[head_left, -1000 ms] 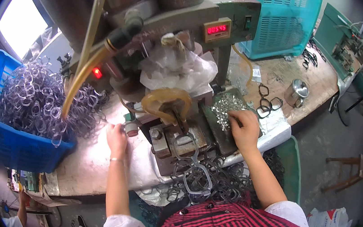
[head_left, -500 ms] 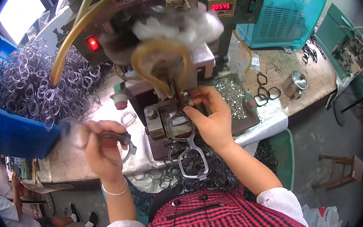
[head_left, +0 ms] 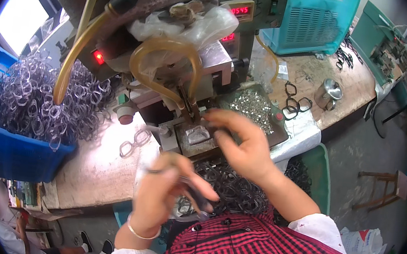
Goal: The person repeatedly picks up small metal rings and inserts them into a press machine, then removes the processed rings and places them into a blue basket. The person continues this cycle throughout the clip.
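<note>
My left hand (head_left: 163,188), blurred by motion, is over the heap of dark eyeglass frames (head_left: 234,186) at the table's front edge. An eyeglass frame (head_left: 198,198) is in its closed fingers, partly hidden by them. Beside the machine's metal fixture (head_left: 197,135), my right hand (head_left: 249,150) has its thumb and fingers apart, and I see nothing in it. The fingertips come close to the fixture; contact is hard to judge. Above it hangs a looped amber hose (head_left: 170,47). One clear eyeglass frame (head_left: 135,143) lies on the pale table cover left of the fixture.
A blue basket (head_left: 12,152) heaped with clear frames stands left. Right of the machine are a tray of small metal pieces (head_left: 254,108), a few dark frames (head_left: 295,105) and a metal pot (head_left: 329,94). A green tub (head_left: 323,180) is nearby. Another person sits lower left.
My left hand has moved right and nearer to me, over the heap. The frame at the fixture is gone from there. My right hand has drawn back slightly, its fingers parting.
</note>
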{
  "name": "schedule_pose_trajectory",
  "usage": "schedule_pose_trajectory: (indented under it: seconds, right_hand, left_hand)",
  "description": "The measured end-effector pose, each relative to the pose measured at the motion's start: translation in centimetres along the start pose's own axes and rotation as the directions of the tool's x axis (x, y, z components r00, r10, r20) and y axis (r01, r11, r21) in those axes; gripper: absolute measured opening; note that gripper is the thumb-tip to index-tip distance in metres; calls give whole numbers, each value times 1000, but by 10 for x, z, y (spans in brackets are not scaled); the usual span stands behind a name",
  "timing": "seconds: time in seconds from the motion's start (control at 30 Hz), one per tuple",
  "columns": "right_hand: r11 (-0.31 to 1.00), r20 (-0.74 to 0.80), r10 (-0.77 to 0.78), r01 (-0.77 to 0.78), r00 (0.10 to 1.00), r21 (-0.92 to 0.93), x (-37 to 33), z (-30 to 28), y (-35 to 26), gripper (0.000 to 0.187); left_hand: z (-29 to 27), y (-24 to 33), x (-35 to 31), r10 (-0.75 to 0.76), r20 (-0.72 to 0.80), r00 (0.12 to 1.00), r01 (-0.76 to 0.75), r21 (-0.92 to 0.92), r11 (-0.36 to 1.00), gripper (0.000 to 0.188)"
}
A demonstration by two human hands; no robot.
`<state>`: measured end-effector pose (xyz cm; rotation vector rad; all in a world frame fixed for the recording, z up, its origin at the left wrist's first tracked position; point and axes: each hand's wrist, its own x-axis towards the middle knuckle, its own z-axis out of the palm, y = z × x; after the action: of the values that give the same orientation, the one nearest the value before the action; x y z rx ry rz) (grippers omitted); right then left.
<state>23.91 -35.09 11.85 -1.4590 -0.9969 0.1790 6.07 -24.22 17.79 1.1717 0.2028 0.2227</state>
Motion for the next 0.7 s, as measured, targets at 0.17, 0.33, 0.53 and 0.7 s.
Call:
schedule_pose_trajectory:
  seconds: [0.17, 0.33, 0.53, 0.7]
  right_hand:
    - [540, -64, -53, -26, 997, -841, -5, -42, 86, 28]
    - [623, -112, -175, 22, 978, -782, -18, -52, 120, 23]
    - [638, -168, -255, 35, 952, -769, -9, -44, 111, 6]
    - [704, -196, -271, 55, 942, -708, -3, -58, 106, 6]
  left_hand:
    - [-3, -40, 31, -409, 80, 909, 417, -190, 889, 37]
    - [0, -41, 37, -462, 18, 886, 458, -180, 871, 36]
    - [-5, -41, 37, -454, 17, 891, 450, -170, 877, 36]
    - [-69, -44, -21, -508, 159, 847, 364, 522, 771, 49]
